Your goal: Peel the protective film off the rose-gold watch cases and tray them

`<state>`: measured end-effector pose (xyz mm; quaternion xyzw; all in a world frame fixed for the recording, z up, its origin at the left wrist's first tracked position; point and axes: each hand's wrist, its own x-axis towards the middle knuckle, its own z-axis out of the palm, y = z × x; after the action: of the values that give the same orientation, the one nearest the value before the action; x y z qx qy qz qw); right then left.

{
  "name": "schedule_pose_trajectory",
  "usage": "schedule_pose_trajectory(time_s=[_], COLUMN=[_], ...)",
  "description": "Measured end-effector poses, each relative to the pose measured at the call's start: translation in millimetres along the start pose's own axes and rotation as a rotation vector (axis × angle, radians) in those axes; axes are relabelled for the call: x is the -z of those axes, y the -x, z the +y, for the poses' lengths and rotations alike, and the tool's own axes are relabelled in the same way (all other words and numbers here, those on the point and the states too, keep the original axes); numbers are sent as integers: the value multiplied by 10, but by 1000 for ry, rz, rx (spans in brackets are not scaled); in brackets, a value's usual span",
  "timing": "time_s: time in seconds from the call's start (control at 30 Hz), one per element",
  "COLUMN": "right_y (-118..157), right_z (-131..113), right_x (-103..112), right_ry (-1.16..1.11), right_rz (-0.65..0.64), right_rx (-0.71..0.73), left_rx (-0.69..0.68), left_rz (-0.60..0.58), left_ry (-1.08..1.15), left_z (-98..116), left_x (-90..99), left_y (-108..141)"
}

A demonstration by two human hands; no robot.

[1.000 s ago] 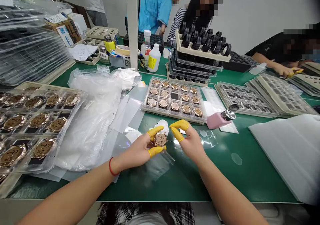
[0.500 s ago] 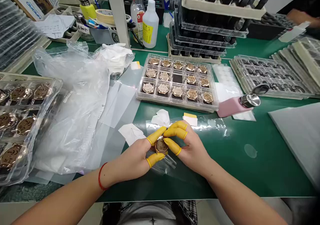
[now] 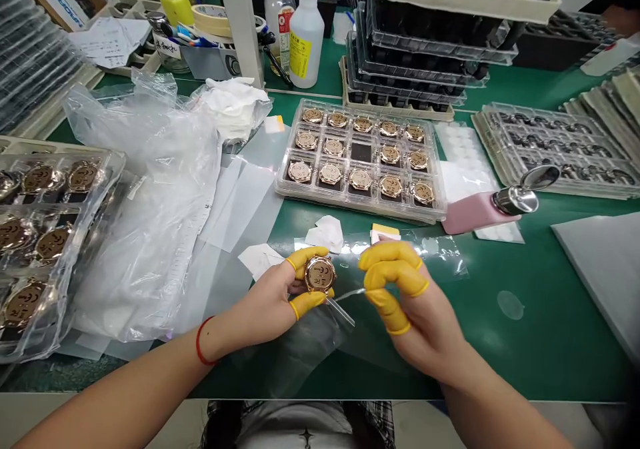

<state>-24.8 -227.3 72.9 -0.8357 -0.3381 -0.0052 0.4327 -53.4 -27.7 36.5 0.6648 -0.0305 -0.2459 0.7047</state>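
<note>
My left hand (image 3: 280, 292), with yellow finger covers, grips a round gold watch case (image 3: 320, 274) by its edge, its engraved face up. My right hand (image 3: 407, 296) is to the right of it, thumb and fingertips pinched on the end of a thin clear strip (image 3: 351, 294) that reaches toward the watch case. Below the case a short clear piece (image 3: 342, 313) slants over a clear film. Behind the hands is a clear tray (image 3: 285, 184) of gold watch cases; one compartment in its middle row holds no case.
Crumpled white papers (image 3: 325, 234) lie behind the hands. A pink bottle (image 3: 470, 214) leans toward the right. Plastic bags (image 3: 145, 222) and another watch case tray (image 3: 107, 169) fill the left; stacked trays (image 3: 415, 69) and a white bottle (image 3: 306, 39) stand at the back.
My right hand has pulled away from the watch case to the right, and a thin clear strip now shows at its fingertips. My left hand still holds the case, whose engraving faces up more plainly.
</note>
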Motion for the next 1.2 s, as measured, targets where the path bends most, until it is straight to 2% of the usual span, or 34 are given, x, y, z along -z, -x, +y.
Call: schedule_pose_trajectory(time_s=[0.17, 0.3, 0.37, 0.43, 0.53, 0.63, 0.7, 0.8, 0.9, 0.97, 1.07, 1.2], right_y=[-38, -88, -108, -110, -79, -48, -45, -47, -11, 24, 39, -16], right_z=[17, 84, 154, 240, 352, 380, 338, 209, 92, 64, 82, 91], right_x=[96, 127, 123, 68, -107, -245, -240, -141, -108, -156, -246, -262], right_ry=[-253, -263, -193, -79, 245, 564, 624, 450, 146, 41, -98, -492], right_rz=[28, 40, -13, -131, -244, -190, -116, -12, -101, -137, -73, -92], right_rx=[-191, -293, -345, -357, -301, -237, -208, -162, -103, -113, -228, -457], left_rx=[49, 53, 50, 32, -23, -83, -104, -135, -176, -177, -191, -284], left_rz=[-29, -34, -23, 2, 43, 66, 70, 114, 187, 202, 198, 240], left_ry=[66, 67, 78, 97, 77, -14, -69, -92, 32, 153, 237, 46], left_z=[24, 33, 36, 39, 39, 28, 21, 31, 80, 125, 167, 141], left_x=[9, 14, 17, 22, 33, 44, 48, 52, 72, 98, 141, 154], left_y=[0, 4, 10, 19, 35, 53, 62, 57, 28, 9, 13, 71])
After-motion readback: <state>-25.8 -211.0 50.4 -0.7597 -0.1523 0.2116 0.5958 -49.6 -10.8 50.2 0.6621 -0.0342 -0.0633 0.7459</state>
